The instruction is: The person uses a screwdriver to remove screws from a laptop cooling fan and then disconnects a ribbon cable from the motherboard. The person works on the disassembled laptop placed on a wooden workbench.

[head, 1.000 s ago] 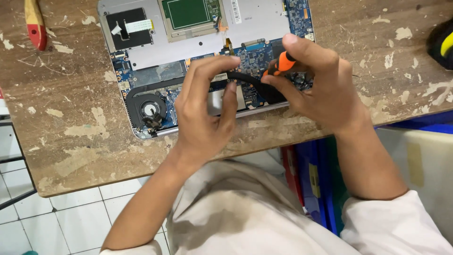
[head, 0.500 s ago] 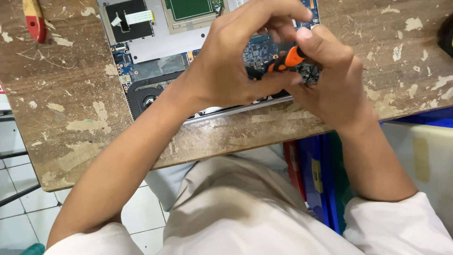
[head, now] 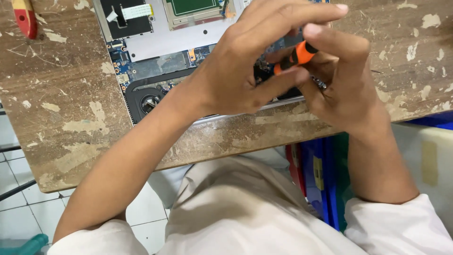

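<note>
Opened silver laptop with exposed circuit board (head: 155, 45) on worn wooden surface (head: 71, 127). Right hand (head: 342, 80) grips orange-and-black screwdriver (head: 295, 56); left hand (head: 240, 71) pinches its shaft.

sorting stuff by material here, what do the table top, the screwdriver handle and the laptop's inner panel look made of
Table top: looks like wood or board, matt brown, with the coating scratched and flaked off in pale patches.
Screwdriver handle: probably plastic, smooth orange with a black band; the right hand holds it.
Laptop's inner panel: flat silver-grey, likely metal, though painted plastic is possible.
</note>
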